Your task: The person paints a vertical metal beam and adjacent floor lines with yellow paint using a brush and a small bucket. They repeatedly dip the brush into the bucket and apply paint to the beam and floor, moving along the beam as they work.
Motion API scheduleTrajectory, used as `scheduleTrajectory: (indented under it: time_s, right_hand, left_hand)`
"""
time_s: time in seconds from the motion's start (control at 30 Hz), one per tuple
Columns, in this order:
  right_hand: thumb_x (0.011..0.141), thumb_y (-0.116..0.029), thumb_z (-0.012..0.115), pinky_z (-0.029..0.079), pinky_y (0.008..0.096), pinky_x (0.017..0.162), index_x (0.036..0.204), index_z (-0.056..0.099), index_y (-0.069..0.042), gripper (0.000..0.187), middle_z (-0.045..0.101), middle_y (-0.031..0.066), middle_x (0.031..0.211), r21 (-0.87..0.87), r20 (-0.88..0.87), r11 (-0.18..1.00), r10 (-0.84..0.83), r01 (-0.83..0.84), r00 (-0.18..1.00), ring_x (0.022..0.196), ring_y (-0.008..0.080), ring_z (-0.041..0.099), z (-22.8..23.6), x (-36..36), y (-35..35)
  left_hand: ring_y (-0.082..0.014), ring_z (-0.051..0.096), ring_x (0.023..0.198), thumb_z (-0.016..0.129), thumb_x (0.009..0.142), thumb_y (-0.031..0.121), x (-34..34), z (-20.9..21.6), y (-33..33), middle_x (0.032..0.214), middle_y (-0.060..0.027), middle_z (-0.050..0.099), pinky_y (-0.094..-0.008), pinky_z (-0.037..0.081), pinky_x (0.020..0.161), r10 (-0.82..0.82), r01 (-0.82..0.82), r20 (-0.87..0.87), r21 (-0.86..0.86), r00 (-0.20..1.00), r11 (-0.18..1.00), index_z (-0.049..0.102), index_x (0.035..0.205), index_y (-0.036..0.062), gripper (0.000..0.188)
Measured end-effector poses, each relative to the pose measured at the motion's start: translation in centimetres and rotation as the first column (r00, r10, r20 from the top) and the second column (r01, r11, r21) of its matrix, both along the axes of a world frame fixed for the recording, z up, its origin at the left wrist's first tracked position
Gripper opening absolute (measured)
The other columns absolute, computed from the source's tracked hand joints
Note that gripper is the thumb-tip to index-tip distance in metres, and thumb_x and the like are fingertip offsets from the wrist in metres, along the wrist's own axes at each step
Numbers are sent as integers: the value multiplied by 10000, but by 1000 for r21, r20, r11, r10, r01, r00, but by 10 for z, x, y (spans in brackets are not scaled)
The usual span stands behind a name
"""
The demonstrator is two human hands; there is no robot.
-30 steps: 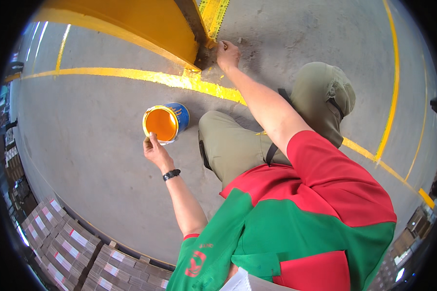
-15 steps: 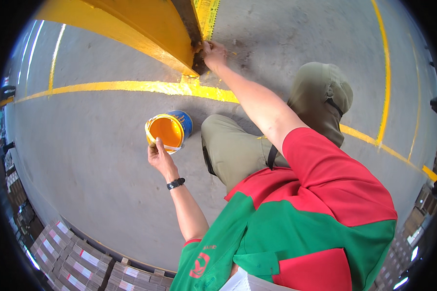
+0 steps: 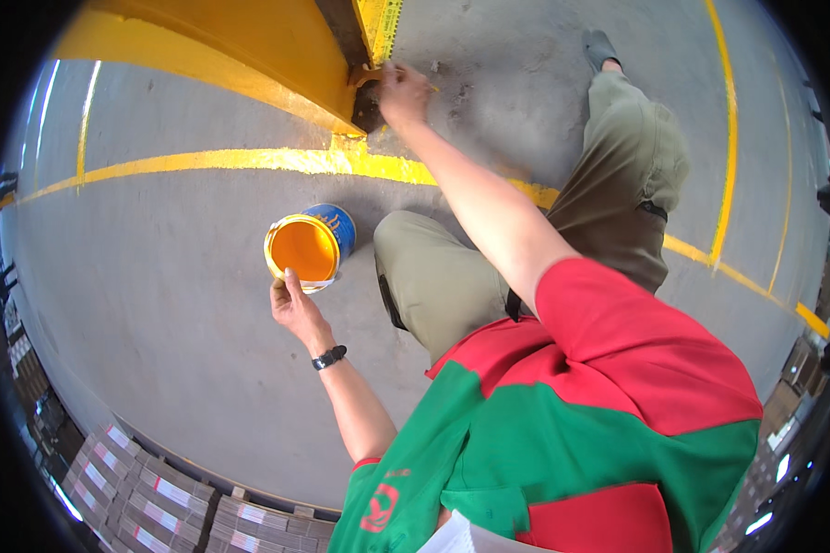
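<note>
My left hand [image 3: 297, 311] is closed at the near rim of a paint can [image 3: 339, 228], thumb up against the edge where the pale handle lies. The can is blue outside, tilted toward me, and holds orange-yellow paint [image 3: 304, 251]. My right hand [image 3: 404, 95] reaches far forward to the foot of a yellow steel beam [image 3: 240, 69]. Its fingers are bent closed around something small that blur and the hand itself hide. A dark unpainted patch [image 3: 367, 106] shows on the beam's end beside these fingers.
Yellow lines [image 3: 221, 159] cross the grey concrete floor [image 3: 184, 267]. A yellow perforated strip [image 3: 386, 32] runs behind the beam. My bent knees [image 3: 424, 267] are close right of the can. Stacks of flat cardboard [image 3: 161, 498] stand at the lower left.
My right hand has shifted slightly up along the beam's foot. My right leg has stretched forward, and its shoe now shows. The can and left hand sit slightly further left in view.
</note>
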State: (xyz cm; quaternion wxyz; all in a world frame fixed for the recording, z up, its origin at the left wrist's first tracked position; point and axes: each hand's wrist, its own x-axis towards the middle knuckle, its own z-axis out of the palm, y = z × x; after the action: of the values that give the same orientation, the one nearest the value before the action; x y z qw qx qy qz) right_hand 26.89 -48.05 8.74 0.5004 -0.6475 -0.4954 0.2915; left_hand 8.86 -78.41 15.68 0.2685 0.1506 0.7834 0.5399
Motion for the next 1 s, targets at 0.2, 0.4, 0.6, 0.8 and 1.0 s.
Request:
scheduleTrajectory:
  time_s: [0.2, 0.4, 0.6, 0.8, 1.0]
  right_hand:
    - [964, -255, 610, 542, 470, 804, 1009, 735, -49, 245, 721, 213, 855, -91, 68, 993, 82, -76, 994, 856, 417, 702, 4, 19, -11]
    - [961, -311, 600, 544, 449, 773, 973, 743, -42, 304, 726, 207, 850, -120, -99, 992, 32, -44, 995, 833, 381, 714, 1, 28, 2]
    - [991, -322, 581, 518, 292, 654, 1002, 753, -42, 329, 740, 25, 718, -34, -45, 968, 246, -248, 968, 702, 114, 695, 92, 111, -37]
    - [999, -275, 609, 515, 285, 617, 1118, 719, -36, 289, 690, 24, 721, -68, -136, 761, 634, -645, 762, 643, 113, 628, 196, 114, -72]
    - [1011, -271, 618, 510, 300, 602, 1016, 708, 0, 285, 696, 39, 744, 9, -160, 663, 740, -748, 654, 624, 149, 629, 230, 92, -102]
  left_hand:
    - [-102, 600, 845, 713, 972, 238, 4, 3, 3, 937, -30, 679, -265, 482, 768, 18, -20, -54, -36, 998, 999, 665, 1005, 9, 237]
    - [-103, 607, 830, 698, 979, 230, 9, 3, 15, 900, -27, 668, -269, 489, 761, 15, -17, 31, 77, 999, 997, 658, 1020, -1, 237]
    - [-119, 609, 874, 697, 975, 210, 16, 24, 31, 940, -50, 666, -281, 491, 801, -8, 6, 10, 189, 1000, 982, 659, 1072, -25, 257]
    - [-118, 607, 835, 706, 952, 175, 24, 40, 48, 904, -49, 669, -267, 487, 774, 9, 2, -39, 269, 999, 963, 680, 1045, -31, 228]
    - [-108, 613, 787, 695, 944, 142, 52, 72, 63, 849, -33, 675, -250, 485, 749, -32, 39, -23, 461, 999, 887, 699, 998, -2, 154]
